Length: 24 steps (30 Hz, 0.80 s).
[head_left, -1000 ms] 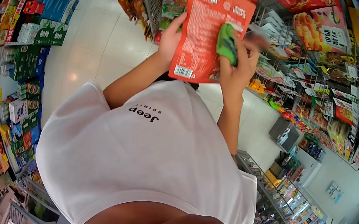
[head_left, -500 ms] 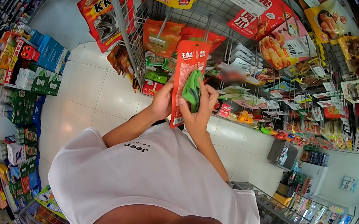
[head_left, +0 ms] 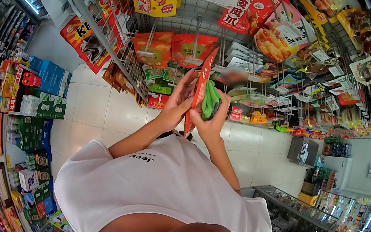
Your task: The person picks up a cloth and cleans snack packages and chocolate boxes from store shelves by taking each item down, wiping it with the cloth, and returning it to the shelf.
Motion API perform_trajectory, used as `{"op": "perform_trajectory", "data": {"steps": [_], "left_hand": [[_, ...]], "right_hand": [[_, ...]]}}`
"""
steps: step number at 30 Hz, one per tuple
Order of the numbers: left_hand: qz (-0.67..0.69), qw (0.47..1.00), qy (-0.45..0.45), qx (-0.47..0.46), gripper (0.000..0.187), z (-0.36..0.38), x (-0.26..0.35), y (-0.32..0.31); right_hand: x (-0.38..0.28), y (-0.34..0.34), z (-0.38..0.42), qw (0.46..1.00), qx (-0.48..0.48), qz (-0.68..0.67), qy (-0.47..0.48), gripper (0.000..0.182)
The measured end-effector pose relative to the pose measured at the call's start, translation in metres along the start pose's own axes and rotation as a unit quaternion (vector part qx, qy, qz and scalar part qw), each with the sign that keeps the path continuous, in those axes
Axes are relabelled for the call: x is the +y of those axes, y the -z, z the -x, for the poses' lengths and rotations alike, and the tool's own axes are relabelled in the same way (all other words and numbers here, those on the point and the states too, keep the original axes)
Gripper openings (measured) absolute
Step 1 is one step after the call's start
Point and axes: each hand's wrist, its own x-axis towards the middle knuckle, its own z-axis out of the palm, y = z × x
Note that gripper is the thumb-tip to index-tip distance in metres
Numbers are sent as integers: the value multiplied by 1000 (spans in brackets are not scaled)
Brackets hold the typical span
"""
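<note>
Frame centre: left hand (head_left: 178, 103) fingers spread behind red foil snack pouch (head_left: 199, 94); right hand (head_left: 213, 120) pinching green cloth (head_left: 210, 101) w/ pouch – loose hold, pouch could slip

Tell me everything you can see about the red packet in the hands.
The red packet is a flat, glossy pouch that looks like plastic film, with white print too small to read. It stands upright, turned nearly edge-on to the camera, in front of a wire rack of hanging snacks. The left hand lies flat against one side; the right hand presses a green cloth against the other.
</note>
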Motion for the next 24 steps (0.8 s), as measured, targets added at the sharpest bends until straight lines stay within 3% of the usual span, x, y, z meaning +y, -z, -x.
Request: {"op": "perform_trajectory", "data": {"steps": [1, 5, 9, 12, 15, 18, 20, 23, 24], "left_hand": [[-15, 1000, -18, 0, 84, -4, -2, -1], [24, 997, 71, 16, 87, -9, -14, -7], [-2, 998, 52, 29, 94, -22, -23, -12], [-97, 994, 29, 28, 93, -32, -23, -12], [-253, 966, -54, 21, 91, -44, -24, -7], [-134, 990, -34, 34, 87, -57, -12, -7], [-111, 992, -26, 49, 84, -64, 0, -24], [-142, 987, -24, 69, 85, -72, 0, -29], [-178, 980, -41, 84, 85, -76, -3, -29]], "right_hand": [[-9, 1, -2, 1000, 0, 17, 22, 84], [4, 9, -1, 998, 2, 45, 34, 97], [17, 26, -8, 998, -20, 19, 54, 89], [31, 36, -16, 995, -31, -18, 98, 83], [48, 40, -22, 987, -16, -101, 124, 80], [53, 48, -23, 959, -8, -284, -3, 81], [56, 54, -23, 907, -6, -407, -110, 80], [71, 62, -34, 900, -32, -384, -204, 76], [74, 62, -38, 882, -21, -415, -222, 66]]}}
